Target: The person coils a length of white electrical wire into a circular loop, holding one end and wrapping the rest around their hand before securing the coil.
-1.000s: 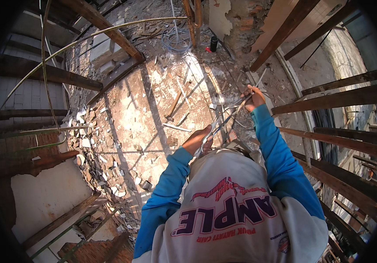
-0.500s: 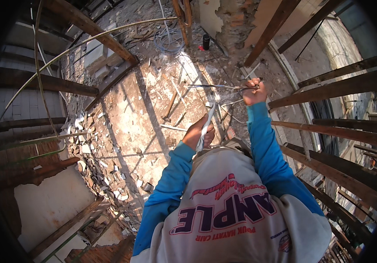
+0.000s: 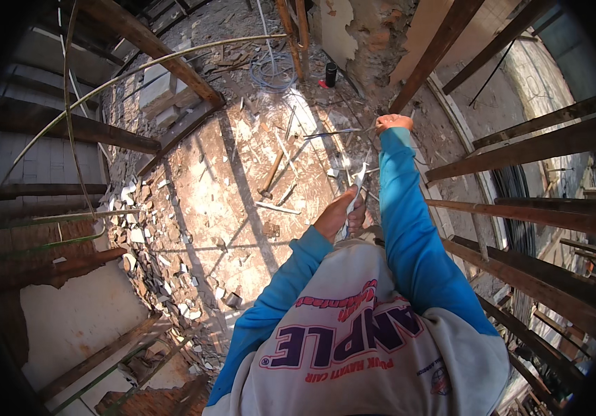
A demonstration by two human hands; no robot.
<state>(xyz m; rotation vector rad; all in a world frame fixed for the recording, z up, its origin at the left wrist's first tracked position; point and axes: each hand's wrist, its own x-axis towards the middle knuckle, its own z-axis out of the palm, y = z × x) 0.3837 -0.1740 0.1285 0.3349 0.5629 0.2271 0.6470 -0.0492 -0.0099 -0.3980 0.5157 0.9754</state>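
My left hand [image 3: 339, 216] is closed around a limp white strip [image 3: 357, 179] that looks like cable sheathing, close to my waist. Its upper end sticks out past my fingers. Farther out on the right, my right hand [image 3: 393, 123] is a closed fist on thin dark wires [image 3: 332, 132], which extend to the left from it. Whatever else lies inside that fist is hidden. A wooden-handled hammer [image 3: 270, 173] lies on the dusty floor to the left of my hands, beside a pale stick [image 3: 278, 207].
Broken tile and rubble [image 3: 173, 270] cover the floor at left. Wooden beams [image 3: 520, 145] crowd the right side. At the far side are a coil of grey cable [image 3: 272, 73] and a black cylinder [image 3: 330, 74]. White blocks [image 3: 159, 93] stand at the far left.
My right hand has moved farther away and slightly left, its wrist turned over. My left hand has shifted right with the white strip.
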